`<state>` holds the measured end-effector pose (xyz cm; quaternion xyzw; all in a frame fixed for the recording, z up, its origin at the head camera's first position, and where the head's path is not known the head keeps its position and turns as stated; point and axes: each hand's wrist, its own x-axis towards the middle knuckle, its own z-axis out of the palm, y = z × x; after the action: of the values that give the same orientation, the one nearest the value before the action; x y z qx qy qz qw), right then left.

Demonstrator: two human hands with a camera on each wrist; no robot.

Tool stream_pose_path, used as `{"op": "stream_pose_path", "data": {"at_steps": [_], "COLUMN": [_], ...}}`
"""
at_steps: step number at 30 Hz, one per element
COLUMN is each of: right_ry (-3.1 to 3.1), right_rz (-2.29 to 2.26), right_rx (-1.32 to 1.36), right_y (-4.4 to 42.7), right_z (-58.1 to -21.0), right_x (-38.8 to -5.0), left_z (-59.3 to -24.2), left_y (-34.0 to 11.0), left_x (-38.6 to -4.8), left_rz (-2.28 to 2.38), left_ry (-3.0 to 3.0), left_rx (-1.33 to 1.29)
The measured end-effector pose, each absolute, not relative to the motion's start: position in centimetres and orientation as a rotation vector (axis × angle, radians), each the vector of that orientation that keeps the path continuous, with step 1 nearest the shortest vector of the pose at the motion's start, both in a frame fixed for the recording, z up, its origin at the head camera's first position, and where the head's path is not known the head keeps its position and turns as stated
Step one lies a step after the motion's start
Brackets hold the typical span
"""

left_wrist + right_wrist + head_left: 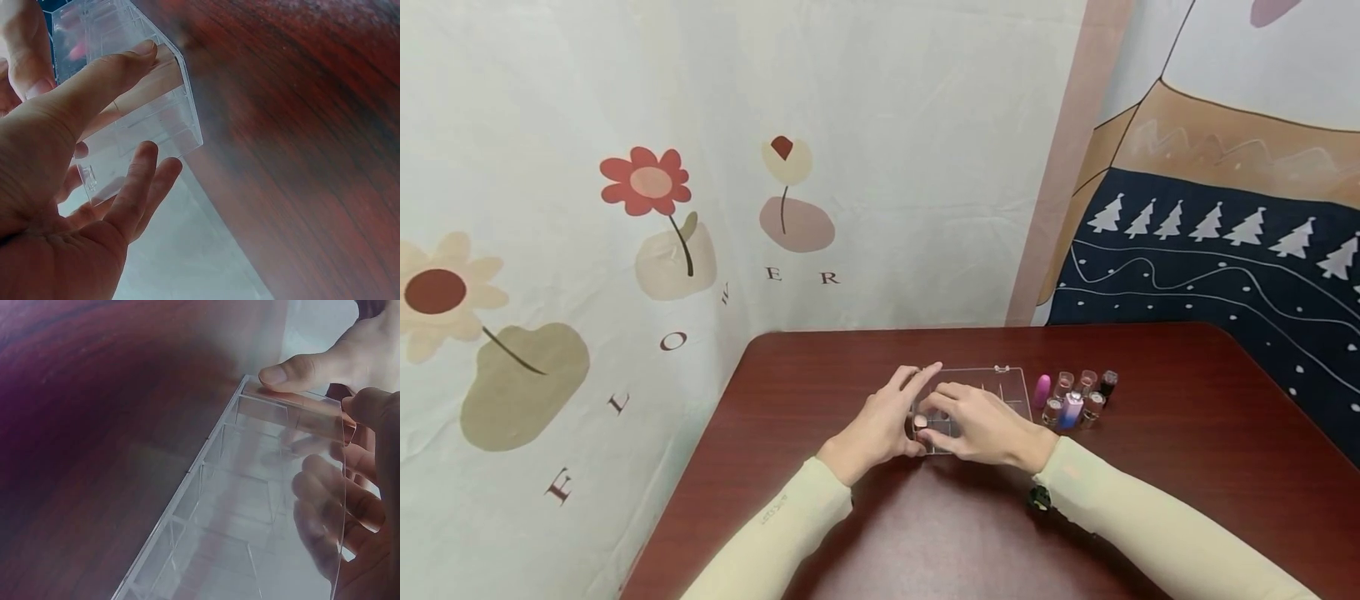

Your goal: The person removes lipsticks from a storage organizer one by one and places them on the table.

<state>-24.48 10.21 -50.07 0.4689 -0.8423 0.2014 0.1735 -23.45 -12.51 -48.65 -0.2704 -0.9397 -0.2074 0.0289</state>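
Note:
A clear compartment box point(1024, 390) lies on the table before me, with thin dividers showing in the right wrist view. My left hand point(880, 421) grips its left end, thumb on the near side and index finger reaching along toward the far edge. Over the same end, my right hand point(988, 425) curves thumb and fingers around a small pale-topped tube point(921, 422), which seems to stand in the corner compartment. The left thumb point(128, 65) presses against the transparent wall in the left wrist view. The tube's lower part is hidden by the hands.
Right of the box stand a magenta tube point(1042, 391), several clear-topped small containers point(1052, 410), a pink-and-blue lipstick-like tube point(1071, 412) and a black-topped one point(1108, 382). A printed curtain point(925, 208) hangs behind the brown table point(820, 367).

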Motion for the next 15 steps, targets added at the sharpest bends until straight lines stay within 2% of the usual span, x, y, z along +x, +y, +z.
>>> {"op": "stream_pose_path", "data": {"at_steps": [15], "right_ry": [-2.349], "right_rz": [0.585], "right_rx": [1.309], "right_y": [9.66], "right_z": [-50.23], "right_x": [-24.37], "left_z": [-48.65], "left_y": [-12.53], "left_x": [-23.38], "left_rz": [-0.659], "left_ry": [-2.873], "left_rx": [-0.847]}}
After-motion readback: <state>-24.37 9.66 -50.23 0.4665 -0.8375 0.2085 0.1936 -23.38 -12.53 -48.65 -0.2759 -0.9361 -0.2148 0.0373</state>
